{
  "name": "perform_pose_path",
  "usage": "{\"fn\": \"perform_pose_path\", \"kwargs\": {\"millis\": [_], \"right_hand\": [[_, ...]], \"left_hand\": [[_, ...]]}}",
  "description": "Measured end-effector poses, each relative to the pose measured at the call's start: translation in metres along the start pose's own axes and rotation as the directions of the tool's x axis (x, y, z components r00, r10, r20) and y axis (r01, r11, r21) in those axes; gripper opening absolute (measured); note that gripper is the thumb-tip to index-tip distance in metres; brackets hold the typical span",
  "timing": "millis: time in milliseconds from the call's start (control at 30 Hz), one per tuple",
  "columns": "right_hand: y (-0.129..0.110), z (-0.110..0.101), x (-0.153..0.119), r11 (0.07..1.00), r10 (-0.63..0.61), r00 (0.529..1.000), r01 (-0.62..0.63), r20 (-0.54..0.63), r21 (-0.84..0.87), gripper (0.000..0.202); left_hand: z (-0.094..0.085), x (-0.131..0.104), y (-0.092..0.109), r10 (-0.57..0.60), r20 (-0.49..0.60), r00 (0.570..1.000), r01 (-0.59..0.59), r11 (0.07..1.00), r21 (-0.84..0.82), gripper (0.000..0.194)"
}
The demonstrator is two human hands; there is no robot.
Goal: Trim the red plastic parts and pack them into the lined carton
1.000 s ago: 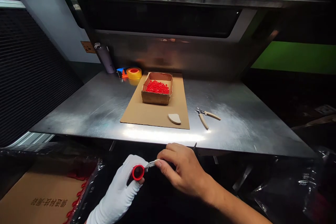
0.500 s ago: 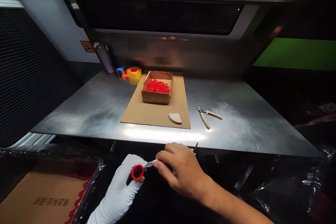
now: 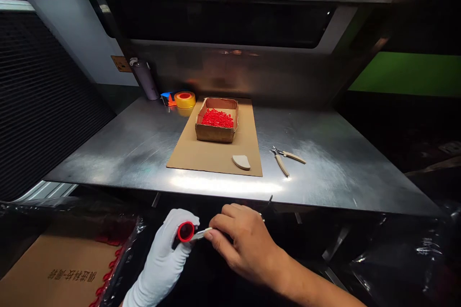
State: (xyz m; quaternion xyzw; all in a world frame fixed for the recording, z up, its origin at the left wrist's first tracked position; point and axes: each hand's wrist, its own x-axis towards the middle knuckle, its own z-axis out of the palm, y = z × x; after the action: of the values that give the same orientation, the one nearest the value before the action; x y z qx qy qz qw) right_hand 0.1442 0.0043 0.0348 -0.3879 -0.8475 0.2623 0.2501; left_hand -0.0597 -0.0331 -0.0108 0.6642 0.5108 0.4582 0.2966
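My left hand [image 3: 166,254], in a white glove, is closed around a red ring-shaped part [image 3: 186,232] whose round opening faces me. My bare right hand [image 3: 239,240] grips a knife-like tool [image 3: 200,234] with a pale handle and a metal blade. The tool's tip meets the right side of the red part's rim. Both hands are below the front edge of the metal table [image 3: 137,153].
On a cardboard sheet [image 3: 183,153] stand a small box [image 3: 215,133] of red bits and a white wedge [image 3: 241,162]. Cutters [image 3: 283,156] lie to the right. Tape [image 3: 185,100] and a bottle [image 3: 146,79] are behind. A lined carton [image 3: 46,259] is lower left.
The red part and my left hand have shifted slightly left. My right hand has moved a little left and down, and the blade sits lower along the rim.
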Motion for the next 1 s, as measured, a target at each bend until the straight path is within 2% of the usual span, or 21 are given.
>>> {"fn": "perform_pose_path", "kwargs": {"millis": [100,267,467,533,600,667,733,833,933,1000], "right_hand": [[0.0,-0.001,0.001,0.987,0.001,0.999,-0.008,0.046,0.159,0.023],[0.001,0.0,0.006,0.952,0.072,0.994,-0.044,-0.083,0.304,0.013],[-0.006,0.02,0.01,0.875,-0.04,0.987,0.111,-0.158,0.471,0.01],[-0.007,0.026,0.013,0.834,-0.041,0.985,0.128,-0.17,0.537,0.01],[-0.006,0.029,0.015,0.74,0.032,0.987,0.084,-0.16,0.667,0.015],[-0.002,0.028,0.017,0.628,0.152,0.982,-0.01,-0.11,0.778,0.019],[0.004,0.023,0.018,0.594,0.237,0.968,-0.082,-0.077,0.8,0.021],[0.016,0.011,0.016,0.716,0.237,0.969,-0.126,-0.069,0.687,0.021],[0.024,-0.001,0.014,0.901,0.181,0.983,-0.172,0.016,0.398,0.023],[0.024,-0.005,0.012,0.953,0.184,0.981,-0.193,0.06,0.235,0.027]], "left_hand": [[-0.001,-0.001,-0.001,-0.022,0.002,1.0,0.022,1.0,-0.015,0.014],[0.0,0.001,0.003,-0.134,0.082,0.988,0.139,0.989,-0.051,0.021],[0.006,0.003,0.006,-0.171,0.116,0.978,0.188,0.97,-0.153,0.024],[0.008,0.003,0.007,-0.189,0.136,0.973,0.209,0.965,-0.159,0.025],[0.009,0.003,0.007,-0.205,0.14,0.969,0.225,0.963,-0.145,0.026],[0.009,0.002,0.006,-0.207,0.131,0.97,0.223,0.966,-0.127,0.027],[0.007,0.002,0.005,-0.2,0.113,0.973,0.211,0.972,-0.099,0.025],[0.004,0.001,0.003,-0.186,0.087,0.979,0.192,0.979,-0.063,0.025],[0.003,0.001,0.002,-0.197,0.084,0.977,0.202,0.977,-0.064,0.027],[0.003,0.001,0.002,-0.209,0.104,0.972,0.217,0.973,-0.072,0.028]]}}
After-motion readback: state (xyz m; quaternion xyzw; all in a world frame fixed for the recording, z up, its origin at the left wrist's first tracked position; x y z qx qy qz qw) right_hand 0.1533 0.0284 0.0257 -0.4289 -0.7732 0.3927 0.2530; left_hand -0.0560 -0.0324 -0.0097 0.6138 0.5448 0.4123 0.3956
